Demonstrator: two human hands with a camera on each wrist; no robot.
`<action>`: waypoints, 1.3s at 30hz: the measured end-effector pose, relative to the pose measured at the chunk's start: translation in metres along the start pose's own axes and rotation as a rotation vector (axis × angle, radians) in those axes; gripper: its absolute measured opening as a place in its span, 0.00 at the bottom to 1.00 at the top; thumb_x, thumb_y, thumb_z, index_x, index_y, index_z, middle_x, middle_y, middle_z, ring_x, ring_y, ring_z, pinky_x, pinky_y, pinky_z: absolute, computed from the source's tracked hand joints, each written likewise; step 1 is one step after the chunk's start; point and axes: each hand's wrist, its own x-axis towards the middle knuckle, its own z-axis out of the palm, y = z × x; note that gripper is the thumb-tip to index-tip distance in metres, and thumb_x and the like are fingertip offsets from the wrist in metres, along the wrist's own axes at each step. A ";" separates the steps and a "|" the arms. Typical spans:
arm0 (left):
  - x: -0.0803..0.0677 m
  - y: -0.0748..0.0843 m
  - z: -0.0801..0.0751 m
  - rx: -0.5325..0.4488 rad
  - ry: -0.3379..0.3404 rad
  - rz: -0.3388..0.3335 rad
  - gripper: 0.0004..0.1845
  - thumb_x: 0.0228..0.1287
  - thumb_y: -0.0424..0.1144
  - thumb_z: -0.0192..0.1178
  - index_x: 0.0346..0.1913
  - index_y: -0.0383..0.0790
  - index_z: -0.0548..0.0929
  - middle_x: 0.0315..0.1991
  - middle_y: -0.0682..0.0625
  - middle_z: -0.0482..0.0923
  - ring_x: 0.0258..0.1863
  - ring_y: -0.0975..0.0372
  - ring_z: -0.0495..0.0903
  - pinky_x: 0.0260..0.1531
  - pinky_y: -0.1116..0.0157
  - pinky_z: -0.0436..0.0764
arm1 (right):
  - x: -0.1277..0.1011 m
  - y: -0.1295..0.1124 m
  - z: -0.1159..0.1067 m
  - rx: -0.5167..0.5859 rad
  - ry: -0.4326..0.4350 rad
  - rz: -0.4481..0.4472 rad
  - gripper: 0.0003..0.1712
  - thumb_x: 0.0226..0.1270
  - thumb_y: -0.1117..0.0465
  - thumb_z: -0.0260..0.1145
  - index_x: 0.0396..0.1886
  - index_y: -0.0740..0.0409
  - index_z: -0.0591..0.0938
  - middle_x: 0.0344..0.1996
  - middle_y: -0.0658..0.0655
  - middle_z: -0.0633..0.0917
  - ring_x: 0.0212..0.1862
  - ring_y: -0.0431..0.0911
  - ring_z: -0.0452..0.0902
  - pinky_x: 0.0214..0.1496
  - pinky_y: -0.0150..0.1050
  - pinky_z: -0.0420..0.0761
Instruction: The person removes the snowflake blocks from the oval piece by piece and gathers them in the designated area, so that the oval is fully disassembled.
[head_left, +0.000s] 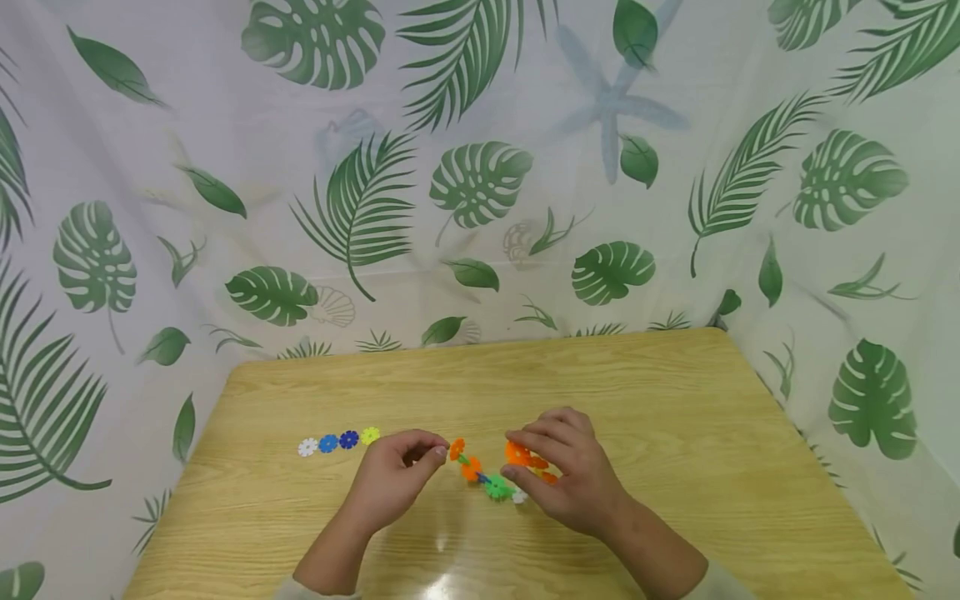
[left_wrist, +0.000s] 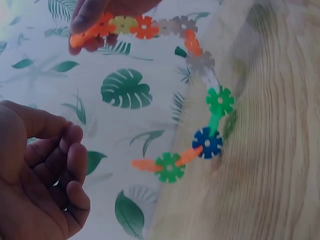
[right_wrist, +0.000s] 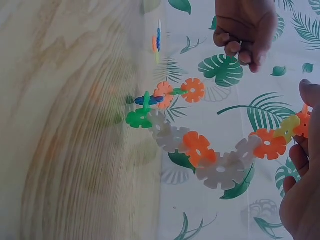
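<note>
A curved chain of interlocking snowflake discs [head_left: 496, 487], orange, green, blue, white and yellow, hangs from my right hand [head_left: 573, 475]. Thumb and fingers of that hand pinch an orange disc at the chain's end, as the right wrist view shows. From there the linked discs [right_wrist: 220, 172] sag in a loop, and the far end has an orange disc [head_left: 457, 449]. My left hand [head_left: 397, 479] is just left of that free end, its fingers loosely curled. The left wrist view shows nothing in this hand [left_wrist: 45, 170], with a gap between it and the chain [left_wrist: 220, 100].
Left of my left hand, a short row of loose discs lies on the wooden table [head_left: 660, 392]: white [head_left: 308, 447], light blue [head_left: 328, 443], dark blue [head_left: 348, 439] and yellow [head_left: 371, 436]. A leaf-patterned cloth [head_left: 510, 275] hangs behind the table and along its sides.
</note>
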 end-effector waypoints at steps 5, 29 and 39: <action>0.002 0.010 0.012 -0.035 -0.109 0.030 0.10 0.75 0.47 0.64 0.47 0.47 0.90 0.42 0.51 0.88 0.38 0.54 0.83 0.36 0.64 0.82 | 0.001 -0.001 0.002 0.010 -0.009 -0.013 0.19 0.67 0.48 0.75 0.50 0.55 0.90 0.41 0.48 0.89 0.46 0.49 0.76 0.55 0.50 0.68; 0.005 0.034 0.031 -0.118 -0.204 0.056 0.10 0.74 0.43 0.64 0.42 0.42 0.92 0.35 0.47 0.87 0.35 0.58 0.84 0.39 0.63 0.83 | -0.008 -0.004 0.001 0.164 -0.200 0.178 0.24 0.64 0.51 0.79 0.58 0.51 0.86 0.47 0.42 0.87 0.53 0.45 0.74 0.58 0.51 0.68; 0.004 0.037 0.029 -0.112 -0.188 0.032 0.10 0.74 0.44 0.65 0.40 0.42 0.91 0.32 0.51 0.86 0.33 0.60 0.81 0.37 0.62 0.81 | -0.010 0.000 -0.008 0.625 -0.385 0.385 0.11 0.76 0.70 0.63 0.49 0.54 0.86 0.47 0.56 0.84 0.51 0.49 0.76 0.54 0.46 0.79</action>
